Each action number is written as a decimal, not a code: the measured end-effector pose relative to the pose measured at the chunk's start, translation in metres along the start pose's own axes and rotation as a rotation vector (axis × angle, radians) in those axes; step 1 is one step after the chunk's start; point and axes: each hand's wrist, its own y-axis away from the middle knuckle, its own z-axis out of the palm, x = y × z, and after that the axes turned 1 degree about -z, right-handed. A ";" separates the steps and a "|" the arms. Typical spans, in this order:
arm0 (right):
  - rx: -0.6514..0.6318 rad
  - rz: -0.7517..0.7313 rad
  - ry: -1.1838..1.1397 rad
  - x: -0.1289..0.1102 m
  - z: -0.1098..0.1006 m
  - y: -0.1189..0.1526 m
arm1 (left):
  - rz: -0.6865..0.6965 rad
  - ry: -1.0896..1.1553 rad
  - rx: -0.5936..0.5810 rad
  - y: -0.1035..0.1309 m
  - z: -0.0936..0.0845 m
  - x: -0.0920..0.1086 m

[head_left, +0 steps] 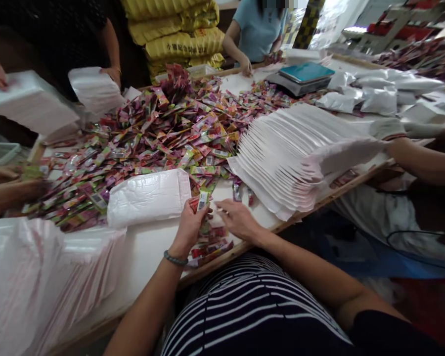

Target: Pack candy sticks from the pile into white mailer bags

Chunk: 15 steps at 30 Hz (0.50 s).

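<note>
My left hand (192, 222), with a braided band at its wrist, is closed on small red and green packets (203, 199) near the table's front edge. To its right, my right hand (239, 217) has its fingers bent and partly spread, with nothing visible in them. A white padded envelope (148, 197) lies just beyond and left of my left hand. More small packets (211, 245) lie between my wrists at the edge. Beyond my hands spreads a large heap of colourful packets (163, 128).
A fanned stack of white envelopes (282, 153) lies to the right, more envelopes (48, 277) at the front left. A scale (306, 74) and silvery bags (378, 94) stand behind. People work around the table (141, 257); one gloved hand (387, 129) touches the right stack.
</note>
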 end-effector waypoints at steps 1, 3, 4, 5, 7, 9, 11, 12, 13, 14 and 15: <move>0.050 0.065 0.118 0.006 -0.006 -0.002 | 0.029 -0.143 -0.060 0.001 -0.006 0.004; 0.108 0.228 0.362 0.020 -0.014 -0.010 | 0.145 -0.533 -0.201 0.008 -0.013 0.011; 0.093 0.281 0.452 0.026 -0.014 -0.014 | 0.212 -0.748 -0.285 0.014 -0.015 0.013; 0.061 0.303 0.509 0.031 -0.013 -0.017 | 0.270 -0.937 -0.376 0.022 -0.016 0.014; 0.005 0.282 0.533 0.037 -0.006 -0.018 | 0.344 -1.148 -0.549 0.038 -0.018 0.011; 0.002 0.221 0.486 0.037 0.002 -0.010 | 0.391 -1.123 -0.631 0.051 -0.023 0.005; -0.056 0.073 0.402 0.033 0.008 0.004 | 0.428 -1.012 -0.567 0.057 -0.031 -0.001; -0.119 -0.024 0.362 0.031 0.010 0.011 | 0.447 -0.985 -0.502 0.056 -0.035 -0.004; -0.182 -0.109 0.337 0.029 0.009 0.017 | 0.472 -0.993 -0.432 0.053 -0.039 -0.006; -0.225 -0.152 0.339 0.027 0.008 0.022 | 0.502 -1.036 -0.380 0.049 -0.042 -0.008; -0.231 -0.141 0.378 0.026 0.005 0.024 | 0.535 -1.104 -0.359 0.043 -0.043 -0.010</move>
